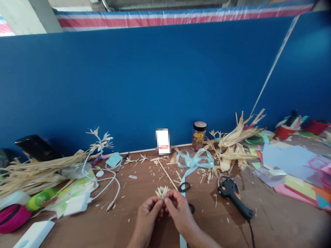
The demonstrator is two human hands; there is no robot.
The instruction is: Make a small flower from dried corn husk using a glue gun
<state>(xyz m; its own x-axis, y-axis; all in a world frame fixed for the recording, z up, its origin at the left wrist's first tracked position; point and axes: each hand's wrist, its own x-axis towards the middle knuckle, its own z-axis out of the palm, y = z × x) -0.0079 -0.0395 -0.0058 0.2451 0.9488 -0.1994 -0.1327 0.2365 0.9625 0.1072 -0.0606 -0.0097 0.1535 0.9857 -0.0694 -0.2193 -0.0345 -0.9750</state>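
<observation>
Between my fingertips is a small pale flower of dried husk petals (162, 192), its pointed petals fanning upward. My left hand (149, 213) pinches its base from the left, thumb against fingers. From the other side my right hand (178, 206) grips the same base with thumb and forefinger. Black-handled scissors (184, 187) lie partly under my right hand, blades hidden. A light blue ribbon (183, 237) runs beneath my right wrist, its loops (195, 160) lying farther back. A thin stick (167, 174) rests just beyond my hands.
A black glue gun (236, 198) with a cord lies right. Dried husks (238, 137) are heaped behind it, beside a lidded jar (199, 136). Colored paper (289, 162) covers the far right. White cables (113, 179) and more husk strips (43, 167) lie left. A blue partition (155, 79) stands behind.
</observation>
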